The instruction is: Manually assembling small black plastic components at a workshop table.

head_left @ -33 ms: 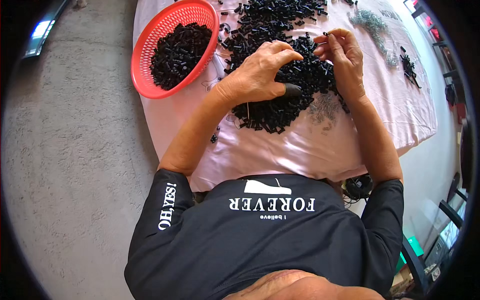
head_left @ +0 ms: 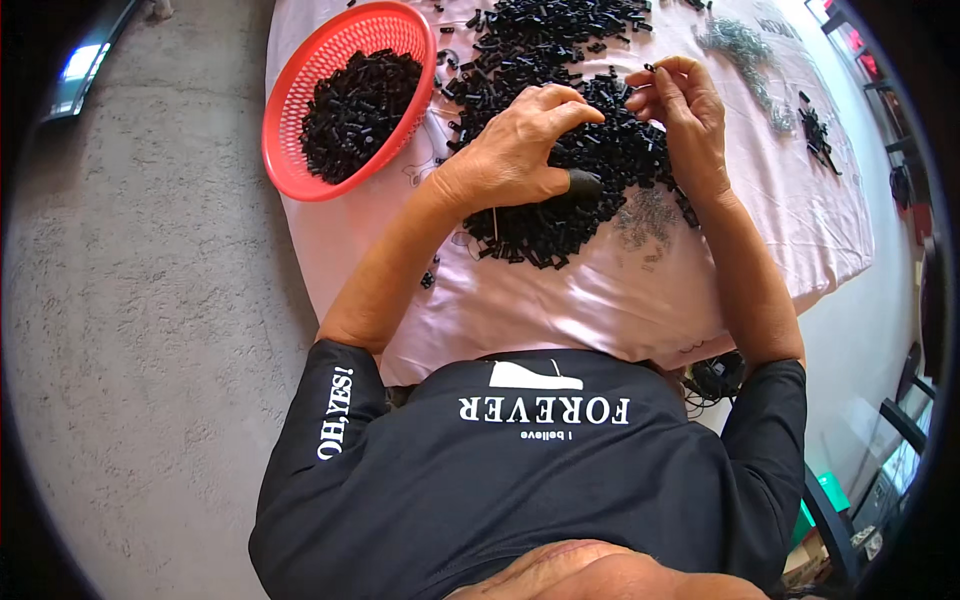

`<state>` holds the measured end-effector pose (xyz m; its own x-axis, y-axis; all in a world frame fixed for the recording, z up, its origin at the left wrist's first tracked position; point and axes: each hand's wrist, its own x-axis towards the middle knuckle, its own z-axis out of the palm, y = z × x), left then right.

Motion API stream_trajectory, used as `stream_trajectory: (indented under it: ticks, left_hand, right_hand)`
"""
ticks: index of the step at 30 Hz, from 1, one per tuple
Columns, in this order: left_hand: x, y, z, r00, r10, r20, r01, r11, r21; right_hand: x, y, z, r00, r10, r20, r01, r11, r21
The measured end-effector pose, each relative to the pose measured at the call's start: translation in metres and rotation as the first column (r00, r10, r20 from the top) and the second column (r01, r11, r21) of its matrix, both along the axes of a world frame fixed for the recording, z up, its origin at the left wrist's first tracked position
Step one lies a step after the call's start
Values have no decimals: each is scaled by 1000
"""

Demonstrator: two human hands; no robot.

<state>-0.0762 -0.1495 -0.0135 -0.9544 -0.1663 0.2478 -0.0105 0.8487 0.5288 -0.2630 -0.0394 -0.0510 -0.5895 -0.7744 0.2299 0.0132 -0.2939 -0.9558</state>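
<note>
A broad heap of small black plastic parts [head_left: 530, 238] covers the middle of the table. My left hand [head_left: 515, 150] hovers over the heap or rests on it, its thumb and forefinger spread wide apart. A black cover [head_left: 583, 186] sits on that thumb. Its other fingers are partly hidden. At the heap's far right edge, my right hand [head_left: 692, 112] is closed in a pinch. A small black plastic part [head_left: 649, 68] shows at its fingertips. Small thin metal pieces [head_left: 645, 220] lie by the heap, below my right hand.
A red perforated basket [head_left: 272, 150], filled with similar black parts, stands at the left. A pink cloth [head_left: 500, 315] covers the table. Toward the far right lie a pile of silvery metal pieces [head_left: 742, 52] and a small cluster of black pieces [head_left: 818, 138].
</note>
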Motion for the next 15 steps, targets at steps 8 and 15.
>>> stream_trajectory:
  ticks: [8, 15]
  left_hand:
    - [-11, 12, -9, 994, 106, -20, -108, 988, -110]
    - [4, 25, 1, 965, 263, 2, -262, 963, -59]
  right_hand:
    - [1, 3, 7, 996, 47, 82, -45, 999, -29]
    - [15, 8, 4, 981, 92, 169, -101, 994, 43]
